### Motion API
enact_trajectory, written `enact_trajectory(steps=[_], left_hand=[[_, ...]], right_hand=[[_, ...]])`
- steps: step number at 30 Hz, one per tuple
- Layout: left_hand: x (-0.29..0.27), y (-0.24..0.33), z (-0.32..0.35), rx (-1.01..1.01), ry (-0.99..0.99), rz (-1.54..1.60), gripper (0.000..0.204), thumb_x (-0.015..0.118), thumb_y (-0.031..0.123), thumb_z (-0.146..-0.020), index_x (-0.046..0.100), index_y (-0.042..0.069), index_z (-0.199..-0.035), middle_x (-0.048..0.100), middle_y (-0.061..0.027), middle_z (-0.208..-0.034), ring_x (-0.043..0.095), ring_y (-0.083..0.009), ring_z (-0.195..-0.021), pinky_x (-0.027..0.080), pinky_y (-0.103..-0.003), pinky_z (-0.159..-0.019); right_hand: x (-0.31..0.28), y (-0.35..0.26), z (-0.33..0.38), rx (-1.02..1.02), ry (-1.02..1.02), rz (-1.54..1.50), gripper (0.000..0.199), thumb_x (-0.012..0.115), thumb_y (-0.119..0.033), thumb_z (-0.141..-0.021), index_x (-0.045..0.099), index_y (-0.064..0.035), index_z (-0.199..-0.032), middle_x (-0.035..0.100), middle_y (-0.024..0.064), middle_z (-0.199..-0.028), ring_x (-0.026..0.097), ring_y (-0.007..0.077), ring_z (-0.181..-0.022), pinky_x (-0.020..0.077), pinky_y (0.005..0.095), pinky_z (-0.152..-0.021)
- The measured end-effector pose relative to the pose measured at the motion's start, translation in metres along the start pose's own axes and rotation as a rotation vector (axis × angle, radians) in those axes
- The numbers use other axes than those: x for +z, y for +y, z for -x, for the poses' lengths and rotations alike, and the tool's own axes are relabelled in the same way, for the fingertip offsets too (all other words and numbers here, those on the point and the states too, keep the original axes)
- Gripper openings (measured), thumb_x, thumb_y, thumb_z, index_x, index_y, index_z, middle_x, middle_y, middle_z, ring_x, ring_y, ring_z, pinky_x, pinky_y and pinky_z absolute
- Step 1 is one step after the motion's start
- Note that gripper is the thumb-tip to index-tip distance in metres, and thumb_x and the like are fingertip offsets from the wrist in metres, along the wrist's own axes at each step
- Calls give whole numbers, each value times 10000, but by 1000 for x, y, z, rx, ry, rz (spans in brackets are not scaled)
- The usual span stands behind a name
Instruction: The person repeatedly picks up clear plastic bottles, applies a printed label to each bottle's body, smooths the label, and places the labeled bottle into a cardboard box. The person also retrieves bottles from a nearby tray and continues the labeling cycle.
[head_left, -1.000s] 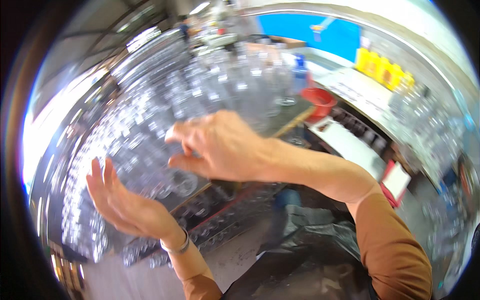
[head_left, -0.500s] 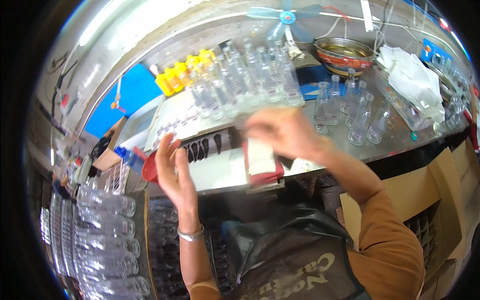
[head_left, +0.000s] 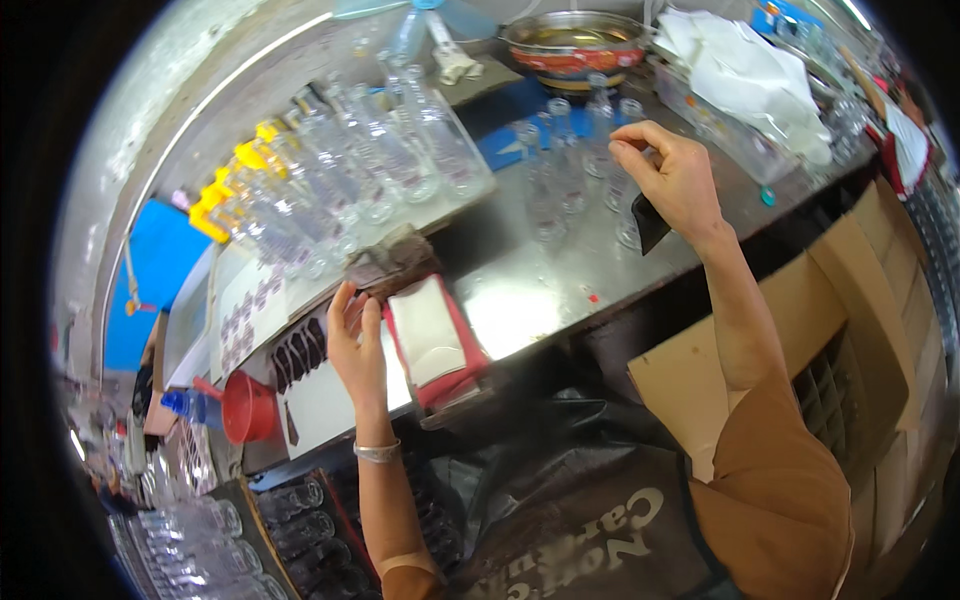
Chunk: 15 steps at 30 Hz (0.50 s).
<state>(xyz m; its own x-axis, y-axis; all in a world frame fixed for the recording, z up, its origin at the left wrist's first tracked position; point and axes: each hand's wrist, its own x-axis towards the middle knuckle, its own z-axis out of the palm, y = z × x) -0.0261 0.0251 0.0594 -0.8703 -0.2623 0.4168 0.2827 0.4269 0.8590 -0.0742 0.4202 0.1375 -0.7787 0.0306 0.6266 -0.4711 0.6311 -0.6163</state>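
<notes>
Clear bottles stand around one o'clock, right hand near them at two, fingers curled, can't tell if pinching anything. Left hand loosely spread toward eight. I'd go slow, they look tippy.

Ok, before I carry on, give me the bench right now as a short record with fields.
Left hand: raised, fingers apart, nearest the red-and-white pad
Right hand: curled, dark flat piece against it, grip unclear
Bottles: clear, one cluster by yellow containers, a smaller group on the metal bench
Box: open cardboard box, dividers inside
</notes>
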Motion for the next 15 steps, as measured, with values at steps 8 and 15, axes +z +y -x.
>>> enact_trajectory(steps=[8,15], left_hand=[[-2,-16,34,-7,-55,26,386,615,83,-969,555,6,-1342,613,-102,-1280,604,-187,-1120,496,-315,-945],[11,0,74,2,-22,32,439,668,134,-931,548,0,-1332,615,-129,-1256,623,-213,-1129,505,-338,-941]], right_hand=[[-100,11,90,318,123,103,218,693,-161,-921,703,-18,-1085,738,74,-923,673,96,-846,522,243,-758],[-133,13,180,481,30,76,171,584,-126,-1004,691,-26,-1092,647,3,-839,558,68,-730,446,214,-650]])
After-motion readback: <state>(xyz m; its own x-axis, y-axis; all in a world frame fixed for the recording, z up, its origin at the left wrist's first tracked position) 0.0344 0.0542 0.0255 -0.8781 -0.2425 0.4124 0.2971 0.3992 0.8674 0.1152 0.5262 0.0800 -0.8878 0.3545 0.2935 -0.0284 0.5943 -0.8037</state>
